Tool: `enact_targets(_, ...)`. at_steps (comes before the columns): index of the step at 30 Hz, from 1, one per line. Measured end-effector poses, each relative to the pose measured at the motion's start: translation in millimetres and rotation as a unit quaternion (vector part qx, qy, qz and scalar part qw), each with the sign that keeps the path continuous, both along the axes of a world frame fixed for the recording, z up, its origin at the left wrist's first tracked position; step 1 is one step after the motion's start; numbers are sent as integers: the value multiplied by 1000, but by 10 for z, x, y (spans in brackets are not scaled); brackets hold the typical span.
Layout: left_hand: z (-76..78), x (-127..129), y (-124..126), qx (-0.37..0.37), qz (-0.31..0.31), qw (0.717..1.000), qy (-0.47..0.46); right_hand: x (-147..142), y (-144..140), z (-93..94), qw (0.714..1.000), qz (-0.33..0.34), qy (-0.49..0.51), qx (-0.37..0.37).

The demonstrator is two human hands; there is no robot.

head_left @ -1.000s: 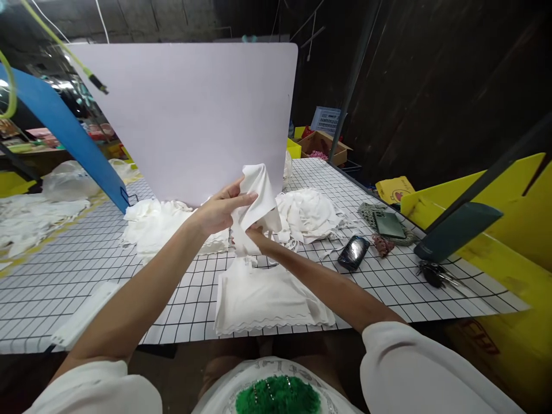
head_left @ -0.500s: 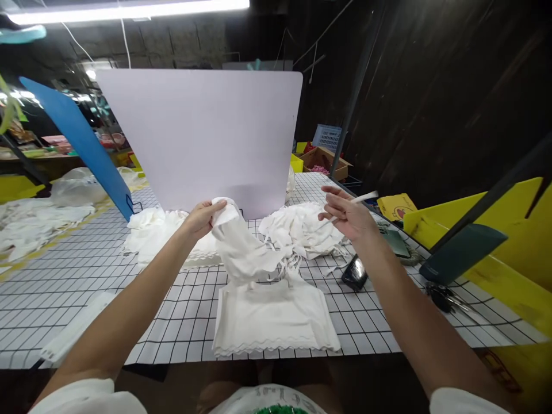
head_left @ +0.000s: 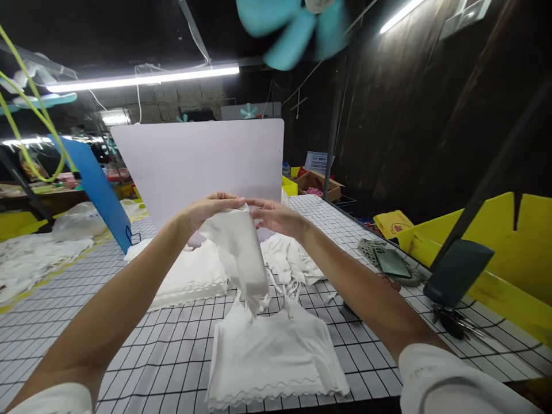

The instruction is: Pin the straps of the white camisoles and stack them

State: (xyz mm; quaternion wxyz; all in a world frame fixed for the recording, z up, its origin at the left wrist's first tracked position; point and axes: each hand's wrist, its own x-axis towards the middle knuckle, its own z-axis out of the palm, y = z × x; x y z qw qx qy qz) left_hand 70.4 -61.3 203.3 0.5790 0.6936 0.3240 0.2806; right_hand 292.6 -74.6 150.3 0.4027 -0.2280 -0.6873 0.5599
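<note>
Pinching the white cloth (head_left: 245,253) above the table (head_left: 172,345), your left hand (head_left: 209,210) keeps a closed grip. Your right hand (head_left: 279,218) has returned beside it, permitting two-handed work; its grip cannot be judged.

Looks soft, matt on draped white cloth garment (head_left: 241,244) and wavy-hemmed white cloth top (head_left: 276,356); smooth, matt on pale rectangular board (head_left: 202,167).
</note>
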Motion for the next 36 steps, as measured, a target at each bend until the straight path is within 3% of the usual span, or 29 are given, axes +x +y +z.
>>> enact_targets(3, 58, -104, -20, 8, -2, 1000, 5, -95, -39, 4, 998, 62, -6, -29)
enact_targets(8, 29, -194, -32, 18, -31, 999, -41, -164, -177, 19, 995, 85, 35, -37)
enact_targets(11, 27, -273, -16, 45, -31, 994, -96, -71, -177, 43, 988, 108, -107, -34)
enact_targets(14, 14, -443, 28, 48, 5, 994, -100, 136, -148, 77, 952, 48, -299, -27)
enact_targets(16, -37, -565, 62, 34, 14, 998, -43, 284, -140, 116, 939, 12, -343, -15)
enact_targets(18, -127, -653, 93, 19, 2, 999, 35, 406, -142, 160, 943, 3, -331, -8)
enact_targets(20, -233, -692, 119, 14, -8, 999, 52, 489, -149, 193, 950, -4, -312, -2)
enact_targets(24, -374, -660, 150, 13, 10, 996, -83, 543, -158, 194, 968, -16, -251, 15)
enact_targets(26, -381, -624, 143, 2, 23, 996, -89, 524, -163, 182, 981, -32, -190, 11)
enact_targets(28, -362, -585, 115, -11, 16, 999, -35, 485, -173, 185, 989, -64, -132, 4)
enact_targets(31, -344, -506, 48, -15, -47, 998, 40, 395, -191, 235, 991, -105, -82, -4)
enact_targets(33, -361, -426, -3, -14, -75, 997, 17, 321, -197, 283, 990, -122, -66, 1)
enact_targets(36, -414, -279, -79, -32, -68, 995, -58, 220, -195, 343, 989, -146, -36, 15)
